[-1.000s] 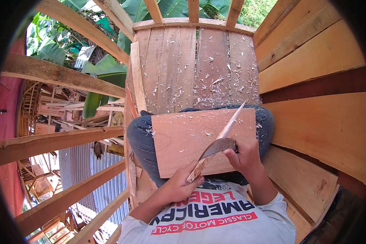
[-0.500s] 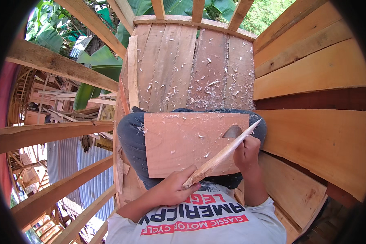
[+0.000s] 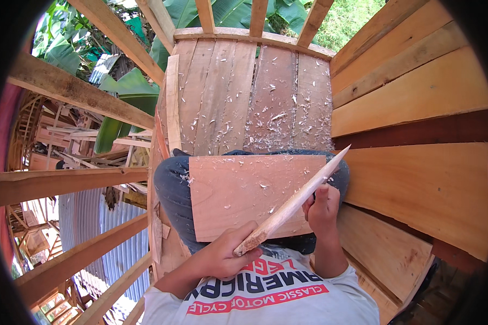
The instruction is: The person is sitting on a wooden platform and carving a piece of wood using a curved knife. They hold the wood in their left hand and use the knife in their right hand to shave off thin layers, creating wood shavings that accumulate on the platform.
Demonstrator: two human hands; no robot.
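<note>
I see my left hand (image 3: 222, 259) wrapped around the lower end of a long tapered wooden stick (image 3: 293, 204), lying diagonally across the flat board (image 3: 238, 189) on my lap; my right hand (image 3: 322, 208) grips its middle.

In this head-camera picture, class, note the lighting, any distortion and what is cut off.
Head view: even daylight, with soft shadow under the left hand; fisheye bends the wall planks near the rim; a black circular border clips the corners; the pale stick, the board and the right hand are sharp.
</note>
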